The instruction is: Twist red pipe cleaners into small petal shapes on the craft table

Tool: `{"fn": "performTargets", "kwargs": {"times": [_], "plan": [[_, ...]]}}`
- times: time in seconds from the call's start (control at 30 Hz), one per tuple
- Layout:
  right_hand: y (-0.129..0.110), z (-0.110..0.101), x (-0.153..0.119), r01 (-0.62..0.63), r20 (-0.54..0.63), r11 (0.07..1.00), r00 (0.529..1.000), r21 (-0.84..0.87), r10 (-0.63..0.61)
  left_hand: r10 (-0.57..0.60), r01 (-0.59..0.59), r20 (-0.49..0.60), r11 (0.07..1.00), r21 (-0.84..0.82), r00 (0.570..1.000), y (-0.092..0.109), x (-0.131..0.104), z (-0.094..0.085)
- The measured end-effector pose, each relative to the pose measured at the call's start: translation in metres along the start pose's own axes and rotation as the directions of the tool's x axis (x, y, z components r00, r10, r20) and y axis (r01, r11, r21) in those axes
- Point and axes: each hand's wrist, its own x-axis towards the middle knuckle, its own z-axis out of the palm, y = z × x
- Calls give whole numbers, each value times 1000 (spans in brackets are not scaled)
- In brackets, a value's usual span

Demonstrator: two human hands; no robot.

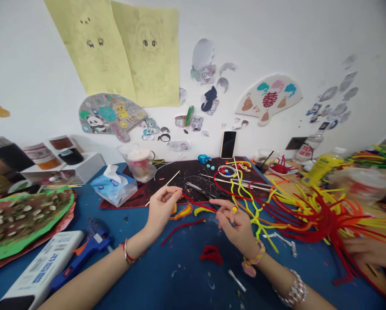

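Note:
Between my two hands a red pipe cleaner [196, 203] stretches across above the blue table. My left hand [162, 206] pinches its left end between thumb and fingers. Its right end is gripped by my right hand [234, 221], thumb against fingers. Just below lies another red pipe cleaner [182, 229], flat on the table. A bent red piece [211, 255] sits nearer to me, under my right hand. Orange and yellow shaped pieces [182, 212] lie behind the held pipe cleaner, and pliers [196, 187] rest on the dark mat beyond.
On the right spreads a big heap of red, yellow and orange pipe cleaners [328, 219], with another person's hand [370, 252] beside it. A blue glue gun [89, 247], a white box [42, 269] and a tissue pack [113, 187] stand left. A phone [228, 144] leans against the wall.

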Motion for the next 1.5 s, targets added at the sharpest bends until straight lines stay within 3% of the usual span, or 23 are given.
{"fn": "performTargets", "kwargs": {"times": [0.13, 0.3, 0.47, 0.63, 0.7, 0.87, 1.0, 1.1, 1.27, 1.5], "plan": [[-2, 0, -2, 9, 117, 997, 993, 71, -17, -60, 57, 95, 998, 33, 994, -3, -4, 3], [5, 6, -3, -199, 189, 947, 970, 252, 153, -247, 252, 261, 968, 12, 933, -7, -8, 8], [11, 9, 2, -320, 97, 888, 947, 329, 306, -332, 329, 346, 942, 70, 878, -5, -13, 13], [19, 5, 10, -351, 9, 709, 900, 611, 437, -386, 332, 542, 922, 199, 747, -12, -19, 14], [24, 3, 12, -345, -2, 654, 884, 673, 468, -403, 376, 558, 911, 170, 726, -14, -19, 13], [30, 2, 14, -339, -4, 567, 856, 751, 517, -389, 456, 432, 888, -60, 813, -9, -15, 12], [25, 4, 14, -348, 4, 569, 855, 745, 519, -392, 477, 359, 859, -188, 847, -8, -13, 11], [22, 6, 11, -379, -3, 640, 859, 668, 512, -360, 432, 339, 886, -166, 869, -9, -13, 10], [13, 9, 6, -418, 22, 812, 893, 407, 449, -291, 305, 362, 952, 20, 885, -5, -17, 12], [2, 19, -6, -318, 44, 926, 948, 201, 316, -293, 295, 350, 954, 50, 890, -8, -21, 14]]}}
